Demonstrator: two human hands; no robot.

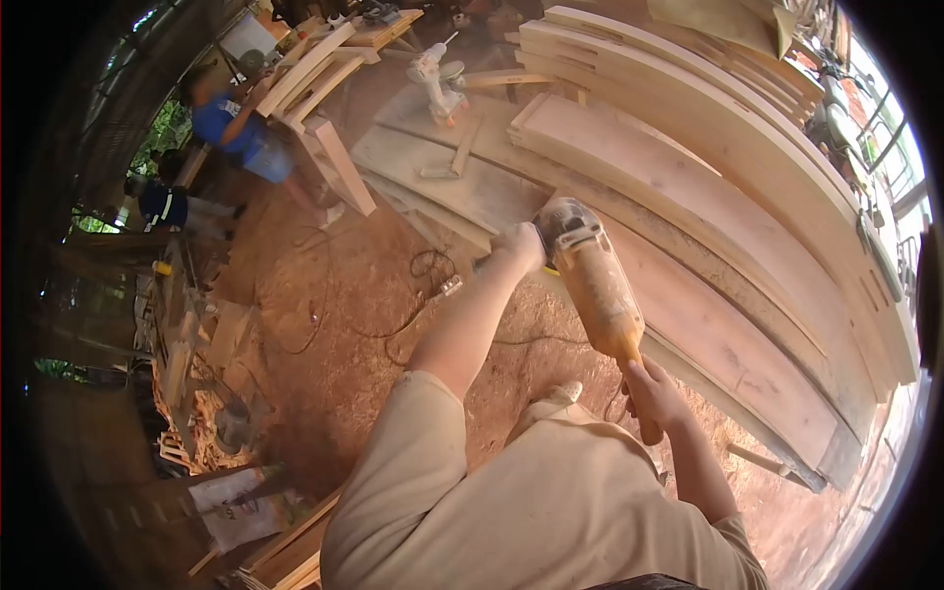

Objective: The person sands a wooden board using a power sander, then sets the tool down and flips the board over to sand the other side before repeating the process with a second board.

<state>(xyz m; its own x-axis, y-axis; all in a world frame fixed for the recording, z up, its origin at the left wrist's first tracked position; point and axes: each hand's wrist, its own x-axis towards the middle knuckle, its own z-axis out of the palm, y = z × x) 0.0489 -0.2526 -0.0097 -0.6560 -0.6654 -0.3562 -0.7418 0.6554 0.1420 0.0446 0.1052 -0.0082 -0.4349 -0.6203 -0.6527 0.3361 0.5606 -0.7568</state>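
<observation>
A dusty angle grinder (598, 285) with a yellowish body spans the space between my two hands, over the near edge of the workbench. My left hand (519, 248) is closed at the side of its head, on what looks like the side handle, which the fingers hide. Around the rear grip my right hand (657, 393) is wrapped. The disc side of the tool faces away and cannot be seen. Just beyond the head lies the sawdust-covered workbench (403, 147), with a long wooden plank (728, 334) to the right of the tool.
Thick wooden boards (688, 88) are stacked along the bench's far right. A cordless drill (433, 79) stands on the bench near a small wooden piece (462, 147). A cable (374, 329) trails over the dirt floor. One person (231, 123) handles a wooden frame (339, 162) at upper left.
</observation>
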